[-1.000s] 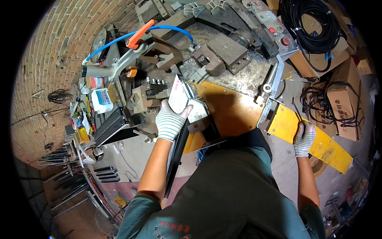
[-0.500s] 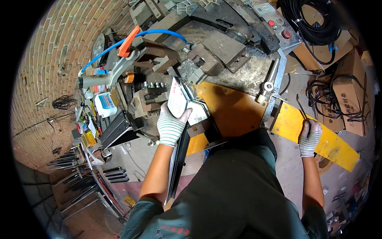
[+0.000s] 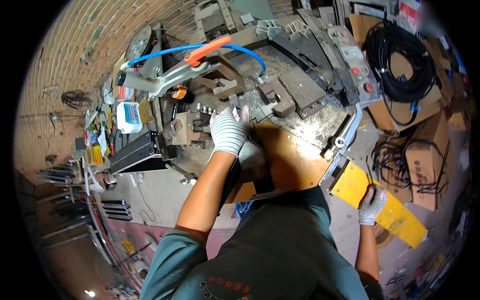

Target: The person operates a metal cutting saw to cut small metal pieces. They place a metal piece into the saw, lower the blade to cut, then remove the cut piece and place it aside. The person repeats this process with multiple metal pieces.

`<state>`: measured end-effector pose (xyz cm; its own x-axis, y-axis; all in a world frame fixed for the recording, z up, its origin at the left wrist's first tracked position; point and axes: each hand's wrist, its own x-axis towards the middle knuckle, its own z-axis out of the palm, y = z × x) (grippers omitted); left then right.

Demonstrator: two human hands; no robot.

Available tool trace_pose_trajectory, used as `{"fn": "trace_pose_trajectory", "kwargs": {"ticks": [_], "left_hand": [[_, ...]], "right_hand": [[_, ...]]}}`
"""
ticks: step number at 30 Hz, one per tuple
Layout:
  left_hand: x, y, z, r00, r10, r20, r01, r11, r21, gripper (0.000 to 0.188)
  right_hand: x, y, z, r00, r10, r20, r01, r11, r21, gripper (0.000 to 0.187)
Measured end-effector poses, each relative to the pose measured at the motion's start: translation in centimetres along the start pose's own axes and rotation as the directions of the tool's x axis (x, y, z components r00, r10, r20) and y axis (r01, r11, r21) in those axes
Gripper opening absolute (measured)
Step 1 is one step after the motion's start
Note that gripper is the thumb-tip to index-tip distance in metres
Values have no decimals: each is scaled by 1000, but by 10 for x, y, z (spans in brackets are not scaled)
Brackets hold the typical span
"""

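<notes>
My left hand [image 3: 230,131], in a white striped glove, reaches forward to the machine's clamp area. It grips a dark metal profile, mostly hidden under the hand and forearm; a bit of white shows between thumb and fingers. Just left of the hand stands a steel clamping block [image 3: 186,128] with a row of bolts. My right hand [image 3: 372,204], also gloved, is lower at the right, over a yellow plate [image 3: 400,220]. Its fingers curl round the lower end of a thin dark metal rod [image 3: 369,174].
A lever with an orange handle [image 3: 207,50] and a blue hose [image 3: 170,51] arch over the machine. A control box with red buttons [image 3: 368,87] sits at the far right, near a black cable coil [image 3: 402,62] and cardboard boxes [image 3: 424,165]. A white jug [image 3: 129,117] stands left among tools.
My left hand has pushed the profile forward, and its white-labelled end is now largely covered. My view has shifted; the right hand stays on the rod.
</notes>
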<state>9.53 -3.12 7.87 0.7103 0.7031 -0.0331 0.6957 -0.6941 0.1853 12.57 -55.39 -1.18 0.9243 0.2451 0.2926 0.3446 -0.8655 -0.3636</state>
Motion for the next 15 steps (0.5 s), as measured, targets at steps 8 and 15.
{"fn": "trace_pose_trajectory", "kwargs": {"ticks": [8,15], "left_hand": [[8,-1,-4,997,-82,8,83,990,-116,60],[7,-6,-7,996,-34,86,43,992,-115,52]], "right_hand": [[3,-9,-2,1000,-11,6,11,999,-35,14],[1,-1,2,1000,4,31,-3,999,-32,17]]}}
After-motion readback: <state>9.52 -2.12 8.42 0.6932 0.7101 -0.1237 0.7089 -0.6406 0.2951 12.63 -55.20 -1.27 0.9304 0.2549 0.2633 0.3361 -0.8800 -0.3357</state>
